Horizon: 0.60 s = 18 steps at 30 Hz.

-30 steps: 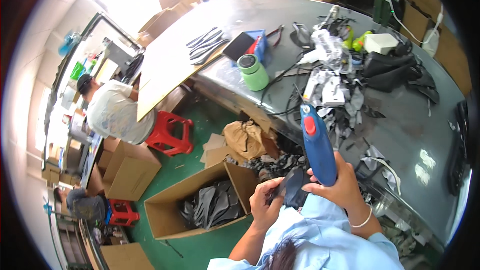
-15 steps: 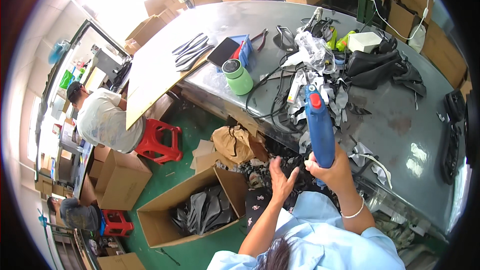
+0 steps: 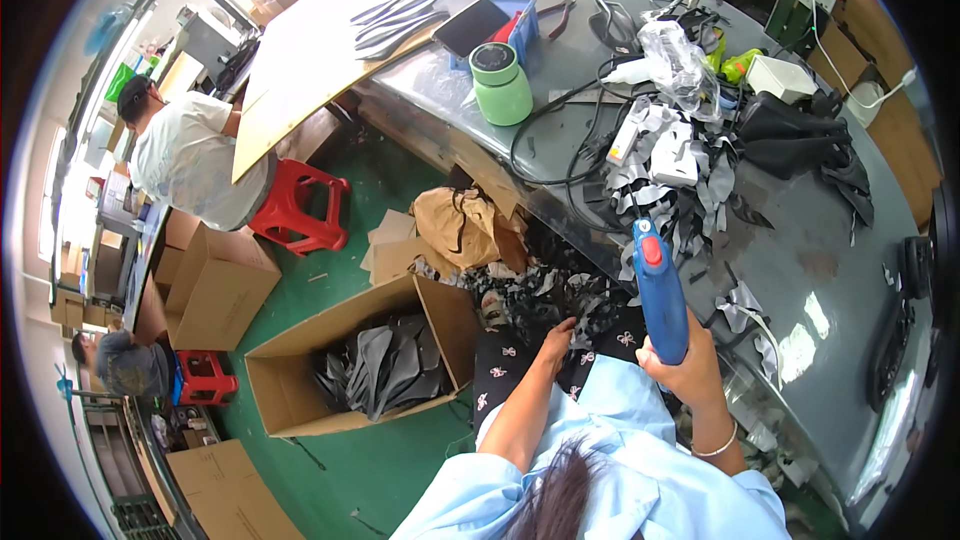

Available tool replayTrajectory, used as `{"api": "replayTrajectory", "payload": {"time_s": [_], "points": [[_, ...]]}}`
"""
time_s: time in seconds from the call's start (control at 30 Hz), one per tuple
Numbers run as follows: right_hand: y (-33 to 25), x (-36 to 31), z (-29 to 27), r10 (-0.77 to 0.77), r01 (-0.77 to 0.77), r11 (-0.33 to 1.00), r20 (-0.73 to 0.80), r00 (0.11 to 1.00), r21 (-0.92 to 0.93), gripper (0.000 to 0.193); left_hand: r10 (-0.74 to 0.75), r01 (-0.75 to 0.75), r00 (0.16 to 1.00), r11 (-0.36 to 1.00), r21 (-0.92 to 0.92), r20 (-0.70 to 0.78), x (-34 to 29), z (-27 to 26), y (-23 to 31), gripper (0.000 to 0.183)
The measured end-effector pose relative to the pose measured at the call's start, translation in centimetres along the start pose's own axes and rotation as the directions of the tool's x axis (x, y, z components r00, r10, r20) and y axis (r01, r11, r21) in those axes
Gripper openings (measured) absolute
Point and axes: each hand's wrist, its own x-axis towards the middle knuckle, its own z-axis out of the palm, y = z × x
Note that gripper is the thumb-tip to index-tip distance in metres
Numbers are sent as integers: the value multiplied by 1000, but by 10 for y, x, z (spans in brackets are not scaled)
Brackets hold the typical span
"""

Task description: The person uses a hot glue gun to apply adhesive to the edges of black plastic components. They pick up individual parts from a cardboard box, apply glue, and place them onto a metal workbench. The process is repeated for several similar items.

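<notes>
My right hand (image 3: 688, 368) is wrapped round the handle of a blue corded hand tool with a red button (image 3: 661, 285). It points away from me, over the edge of the grey table. The tool's exact kind does not show. My left hand (image 3: 558, 340) is low over my lap, next to the dark patterned trousers (image 3: 503, 365) and the black and grey scraps (image 3: 550, 285). Its fingers are mostly hidden, so I cannot see whether it holds anything. Beyond the tool, grey cut strips (image 3: 700, 190) lie heaped on the table with a white box-shaped piece (image 3: 673, 158).
A cardboard box (image 3: 265, 395) of black flat pieces stands on the floor to my left. On the table (image 3: 800, 250) are a green jar (image 3: 502, 90), a blue bin (image 3: 522, 32), pliers (image 3: 560, 18) and a black cable (image 3: 535, 178). Another person (image 3: 195, 160) sits at far left.
My left hand has dropped from beside the tool, fingers spread, down to my lap. The right hand still grips the tool. The whole view has shifted, with the table higher and further right.
</notes>
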Motion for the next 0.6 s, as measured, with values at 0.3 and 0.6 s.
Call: {"api": "replayTrajectory", "payload": {"time_s": [0.3,0.6], "points": [[20,-3,6,-1,2,1000,54,999,-30,37,-51,21,994,957,290,96,14,2,19,51],[21,-2,2,-15,18,996,28,999,-91,36,434,-315,866,860,400,-250,-43,-23,73,42]]}}
